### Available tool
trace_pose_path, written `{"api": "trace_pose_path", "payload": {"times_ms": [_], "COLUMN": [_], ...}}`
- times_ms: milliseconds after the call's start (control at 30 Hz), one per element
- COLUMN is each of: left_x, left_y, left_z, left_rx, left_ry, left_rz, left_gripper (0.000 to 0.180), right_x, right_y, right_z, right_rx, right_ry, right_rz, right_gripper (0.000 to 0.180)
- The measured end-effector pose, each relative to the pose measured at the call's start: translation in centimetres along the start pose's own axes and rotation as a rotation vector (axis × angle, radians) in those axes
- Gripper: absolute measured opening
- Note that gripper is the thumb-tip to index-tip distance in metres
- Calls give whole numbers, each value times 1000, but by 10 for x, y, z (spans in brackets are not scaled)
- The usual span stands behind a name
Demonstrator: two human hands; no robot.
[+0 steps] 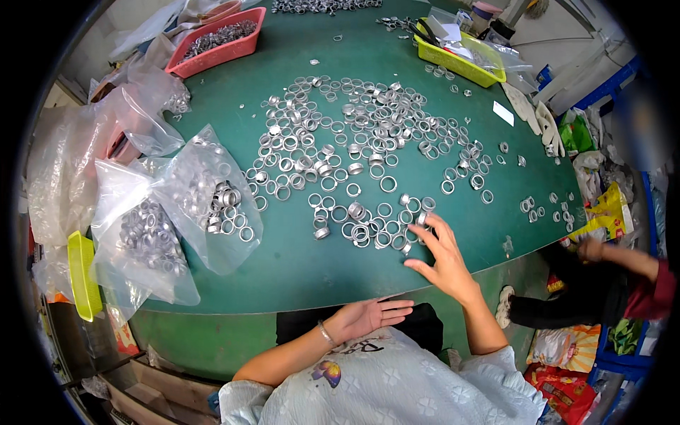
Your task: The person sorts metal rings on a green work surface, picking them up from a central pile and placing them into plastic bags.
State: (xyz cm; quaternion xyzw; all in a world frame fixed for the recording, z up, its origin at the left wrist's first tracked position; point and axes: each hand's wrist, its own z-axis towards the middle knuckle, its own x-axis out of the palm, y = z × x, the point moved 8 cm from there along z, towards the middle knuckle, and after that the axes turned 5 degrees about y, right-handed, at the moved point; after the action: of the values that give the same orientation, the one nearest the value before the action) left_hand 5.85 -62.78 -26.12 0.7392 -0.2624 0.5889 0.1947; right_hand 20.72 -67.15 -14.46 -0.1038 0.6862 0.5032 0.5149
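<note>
My right hand (445,256) reaches over the table's front, fingers apart, with its fingertips at the right end of a near cluster of silver metal rings (388,227). Whether a fingertip touches a ring there, I cannot tell. Just off the table edge, in front of my body, my left hand (368,316) lies palm up, fingers stretched out and holding nothing. Beyond the near cluster, a wide spread of similar rings (388,185) covers the middle of the green table (297,265). Some rings stand on their sides, others lie flat.
Clear plastic bags of rings (145,241) lie at the left, one spilling onto the table. A pink basket (219,53) of small metal parts stands far left, a yellow-green basket (460,62) far right. White gloves (522,106) lie on the right edge. A person's arm (630,258) shows at right.
</note>
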Motion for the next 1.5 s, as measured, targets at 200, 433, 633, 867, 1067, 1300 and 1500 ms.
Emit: {"api": "trace_pose_path", "payload": {"times_ms": [200, 433, 633, 867, 1067, 1300, 1500], "left_x": [-5, 1, 12, 31, 16, 12, 10], "left_y": [3, 0, -7, -5, -4, -5, -6], "left_z": [12, 7, 8, 3, 2, -3, -7], "left_rx": [-3, 21, 180, 93, 188, 200, 226], "left_ry": [46, -7, 124, 88, 169, 102, 61], "left_rz": [-98, -12, -290, -273, -539, -448, -414], "left_gripper": [62, 67, 61, 53, 56, 58, 53], "right_x": [-11, 10, 32, 67, 7, 36, 38], "right_y": [10, 15, 38, 67, 52, 60, 54], "right_z": [5, -14, -39, -71, -14, 14, -15], "right_rx": [5, -23, -72, -280, -118, -167, -215], "right_ry": [-168, -80, -88, -23, -269, -10, -82], "right_rz": [-29, -63, -3, 56, 129, -89, 27], "right_gripper": [67, 44, 36, 36, 57, 50, 27]}}
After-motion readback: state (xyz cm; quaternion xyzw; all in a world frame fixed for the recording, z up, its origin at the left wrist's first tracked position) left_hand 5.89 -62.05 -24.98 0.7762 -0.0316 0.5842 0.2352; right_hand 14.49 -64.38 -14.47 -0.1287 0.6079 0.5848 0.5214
